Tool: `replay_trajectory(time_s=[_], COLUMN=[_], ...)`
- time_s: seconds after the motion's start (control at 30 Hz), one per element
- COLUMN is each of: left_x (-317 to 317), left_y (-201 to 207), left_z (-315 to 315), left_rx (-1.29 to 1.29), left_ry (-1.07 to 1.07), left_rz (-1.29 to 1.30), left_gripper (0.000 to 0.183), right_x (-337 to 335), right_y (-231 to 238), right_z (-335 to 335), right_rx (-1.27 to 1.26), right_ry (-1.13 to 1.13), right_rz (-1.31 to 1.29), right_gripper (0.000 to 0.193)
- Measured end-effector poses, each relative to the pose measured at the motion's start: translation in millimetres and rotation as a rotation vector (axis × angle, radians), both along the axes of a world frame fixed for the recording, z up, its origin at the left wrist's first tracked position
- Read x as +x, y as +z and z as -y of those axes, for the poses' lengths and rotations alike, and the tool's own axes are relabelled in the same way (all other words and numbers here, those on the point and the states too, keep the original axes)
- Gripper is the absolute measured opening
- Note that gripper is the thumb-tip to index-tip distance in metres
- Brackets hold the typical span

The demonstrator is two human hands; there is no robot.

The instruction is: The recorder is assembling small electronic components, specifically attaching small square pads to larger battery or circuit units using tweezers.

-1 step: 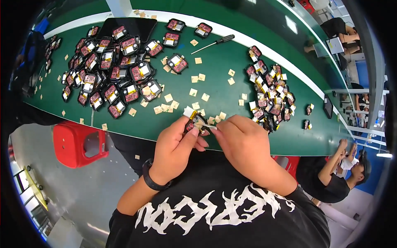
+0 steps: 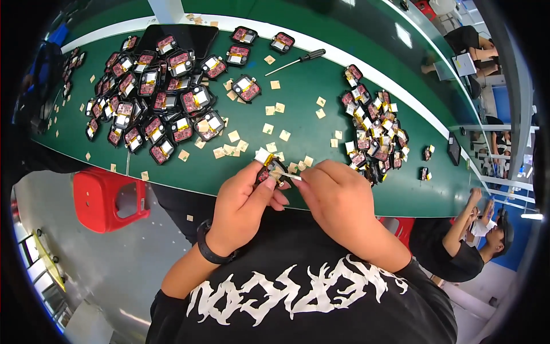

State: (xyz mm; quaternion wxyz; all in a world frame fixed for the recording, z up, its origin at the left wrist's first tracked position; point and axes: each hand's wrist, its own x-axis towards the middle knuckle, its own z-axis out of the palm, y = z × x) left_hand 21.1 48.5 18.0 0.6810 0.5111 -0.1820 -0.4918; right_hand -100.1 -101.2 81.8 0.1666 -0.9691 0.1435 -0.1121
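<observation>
Over the table's near edge, my left hand (image 2: 240, 203) grips a small black-cased electronic module (image 2: 268, 173) with a reddish circuit board. A white battery-like block (image 2: 262, 155) with yellow tape sticks out from its far side. My right hand (image 2: 341, 195) pinches silver tweezers (image 2: 293, 176), their tip reaching into the open case. What the tip touches is too small to make out. Just beyond my fingers lie small beige paper squares (image 2: 228, 149). A large pile of similar modules (image 2: 166, 100) rests to the left, a second pile (image 2: 372, 132) to the right.
On the green table (image 2: 309, 132) lie a black-handled screwdriver (image 2: 298, 61) and a black tray (image 2: 206, 39) behind the left pile. Two small modules and a dark flat device (image 2: 454, 148) are far right. A red stool (image 2: 94, 200) stands at left. Another person (image 2: 470, 246) sits at right.
Almost nothing differs; the tweezers in my right hand have tilted very slightly. The other person's arm at right has shifted a little.
</observation>
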Motion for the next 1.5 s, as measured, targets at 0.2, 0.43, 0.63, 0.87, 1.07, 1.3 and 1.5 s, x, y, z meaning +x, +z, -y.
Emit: replay_trajectory(time_s=[0.2,0.43,0.63,0.87,1.07,1.3,1.5], left_x=[11,12,1,-6,-3,-5,-5], left_y=[3,6,1,2,4,2,2], left_z=[-4,-1,-2,2,3,2,5], left_rx=[-0.006,0.014,0.023,0.018,0.041,0.030,0.032], left_ry=[-0.101,-0.135,-0.164,-0.010,0.048,0.033,0.050], left_rz=[-0.269,-0.316,0.182,0.109,-0.099,-0.038,-0.061], left_gripper=[0.026,0.026,0.028,0.026,0.024,0.017,0.011], right_x=[-5,-5,40,13,4,-4,-6], right_y=[-6,-18,-7,-7,-15,-23,-8], right_z=[9,22,20,24,24,17,12], right_rx=[0.204,0.968,0.904,1.078,1.175,1.218,1.193], right_ry=[0.013,-0.300,-0.076,-0.259,-0.275,-0.304,-0.327], right_rz=[0.045,0.036,-0.115,-0.189,-0.190,-0.157,-0.044], right_gripper=[0.011,0.021,0.024,0.012,0.010,0.012,0.012])
